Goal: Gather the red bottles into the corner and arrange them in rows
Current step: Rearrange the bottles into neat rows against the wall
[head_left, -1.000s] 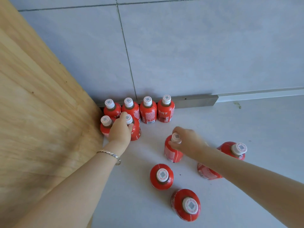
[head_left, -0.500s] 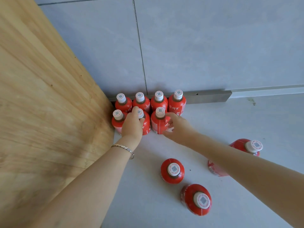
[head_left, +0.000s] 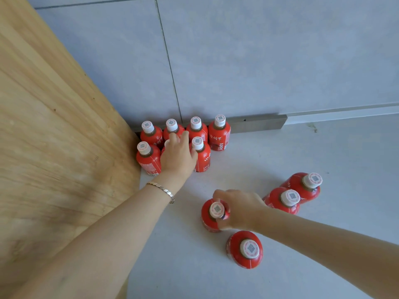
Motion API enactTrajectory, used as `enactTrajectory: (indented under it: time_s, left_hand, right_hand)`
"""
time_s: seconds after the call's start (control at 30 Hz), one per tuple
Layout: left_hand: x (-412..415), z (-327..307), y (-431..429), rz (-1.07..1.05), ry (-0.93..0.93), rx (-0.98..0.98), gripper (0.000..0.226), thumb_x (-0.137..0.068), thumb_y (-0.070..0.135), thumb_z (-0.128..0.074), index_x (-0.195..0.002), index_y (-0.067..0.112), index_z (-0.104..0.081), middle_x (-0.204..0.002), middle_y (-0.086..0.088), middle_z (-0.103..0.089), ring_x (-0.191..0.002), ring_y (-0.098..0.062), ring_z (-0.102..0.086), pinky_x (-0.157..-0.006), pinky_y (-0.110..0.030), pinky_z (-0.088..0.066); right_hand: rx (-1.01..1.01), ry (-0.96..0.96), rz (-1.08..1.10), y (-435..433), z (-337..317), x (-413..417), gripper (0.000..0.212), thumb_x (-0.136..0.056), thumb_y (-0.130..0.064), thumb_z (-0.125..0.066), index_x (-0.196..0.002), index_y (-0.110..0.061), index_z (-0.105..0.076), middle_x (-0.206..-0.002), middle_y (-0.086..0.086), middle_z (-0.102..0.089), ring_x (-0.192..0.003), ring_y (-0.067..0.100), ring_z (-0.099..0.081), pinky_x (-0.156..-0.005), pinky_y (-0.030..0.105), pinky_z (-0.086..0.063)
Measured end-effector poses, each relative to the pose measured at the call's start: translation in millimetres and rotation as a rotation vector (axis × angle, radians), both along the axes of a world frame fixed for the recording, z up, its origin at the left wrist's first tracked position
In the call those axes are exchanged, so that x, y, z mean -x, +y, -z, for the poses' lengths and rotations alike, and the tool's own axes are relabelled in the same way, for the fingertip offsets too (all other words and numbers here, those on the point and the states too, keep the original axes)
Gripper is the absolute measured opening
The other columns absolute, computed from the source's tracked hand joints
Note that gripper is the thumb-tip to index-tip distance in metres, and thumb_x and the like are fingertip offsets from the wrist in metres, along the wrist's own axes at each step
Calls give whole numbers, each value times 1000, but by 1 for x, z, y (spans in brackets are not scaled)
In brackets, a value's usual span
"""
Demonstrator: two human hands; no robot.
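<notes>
Logging the single head view. The corner lies at 11 o'clock from frame centre, where the wood panel [head_left: 54, 137] meets the grey wall [head_left: 237, 61] over a pale floor [head_left: 269, 152]. Back row [head_left: 196, 132]: four red bottles, upright with white caps up, side by side against the baseboard [head_left: 259, 124]. Its leftmost bottle is just beside the panel. The front row stands at 6 o'clock of the back row. Left bottle [head_left: 149, 161] is upright beside the panel. Mid bottle [head_left: 166, 144] is mostly hidden under the left hand [head_left: 178, 156], with only a sliver of cap showing. Right bottle [head_left: 203, 158] is upright and touches the thumb side of that hand. The left hand is clasped over the top of the mid bottle from above, fingers curled past its cap toward the back row. A bracelet [head_left: 162, 189] is on that wrist. Right hand [head_left: 239, 209] is at 5 o'clock of the corner group, well apart from it. Its fingers and thumb pinch the neck of the held bottle [head_left: 207, 215] just under the cap. That bottle is upright; cannot tell whether it is lifted off the floor. Near bottle [head_left: 248, 249] stands upright at 6 o'clock of the right hand. A pair [head_left: 285, 200] stands at 2 o'clock of that hand, touching each other and partly behind the forearm.
</notes>
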State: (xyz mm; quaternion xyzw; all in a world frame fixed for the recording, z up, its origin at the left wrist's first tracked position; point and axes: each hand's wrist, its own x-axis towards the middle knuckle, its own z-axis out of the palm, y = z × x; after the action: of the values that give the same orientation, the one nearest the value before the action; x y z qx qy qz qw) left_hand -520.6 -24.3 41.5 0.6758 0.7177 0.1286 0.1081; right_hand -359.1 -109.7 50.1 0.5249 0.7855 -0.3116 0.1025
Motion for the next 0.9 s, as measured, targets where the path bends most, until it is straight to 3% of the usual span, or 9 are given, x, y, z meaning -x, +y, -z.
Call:
enactTrajectory:
  time_s: [0.1,0.2,0.27,0.37,0.57,0.77,0.9]
  left_hand:
    - [-8,3,6,74,-36,116,44,-91,29,-51,-132,17,-41,-120,-18,-49,-107,-39,-53,-72,-42,-47]
    - [-11,6,12,76,-85,117,40,-92,22,-52,-130,15,-45,-118,-18,-55,-109,-37,-55,-78,-42,-49]
    - [-12,7,15,55,-127,104,38,-91,20,-54,-128,13,-48,-117,-18,-57,-110,-36,-55,-81,-44,-49]
    - [-13,9,17,41,-138,106,36,-90,19,-56,-125,13,-49,-114,-17,-56,-107,-35,-55,-78,-42,-47]
    - [-16,12,15,46,-126,58,31,-92,16,-54,-122,10,-50,-109,-17,-55,-100,-33,-58,-74,-37,-48]
    - [-18,11,14,37,-147,50,33,-92,16,-54,-124,11,-49,-112,-16,-55,-101,-32,-58,-81,-39,-53]
    - [-19,11,14,42,-130,60,34,-92,17,-53,-125,10,-48,-114,-17,-54,-103,-33,-57,-80,-39,-50]
  right_hand:
    - [-64,-12,-112,-2,2,8,56,-80,-45,-61,-129,-31,-38,-118,1,-58,-101,25,-61,-79,33,-53]
    - [2,-3,-74,4,2,9,48,-85,-40,-61,-128,-27,-44,-122,3,-57,-107,25,-58,-87,35,-53]
    - [81,47,65,15,1,3,44,-85,-35,-63,-124,-23,-48,-122,3,-59,-106,22,-58,-87,33,-53]
    - [91,143,329,41,-1,-8,40,-85,-32,-63,-121,-19,-52,-117,7,-62,-94,21,-58,-73,28,-51]
    - [-152,271,672,107,7,-18,32,-83,-29,-66,-105,-7,-59,-104,14,-67,-77,21,-53,-65,27,-41]
    - [-193,315,644,124,23,3,33,-85,-27,-63,-105,-1,-58,-107,17,-64,-98,31,-60,-72,31,-42]
    - [-101,394,579,110,19,-13,42,-86,-10,-62,-126,-6,-52,-120,14,-61,-103,26,-59,-82,27,-44]
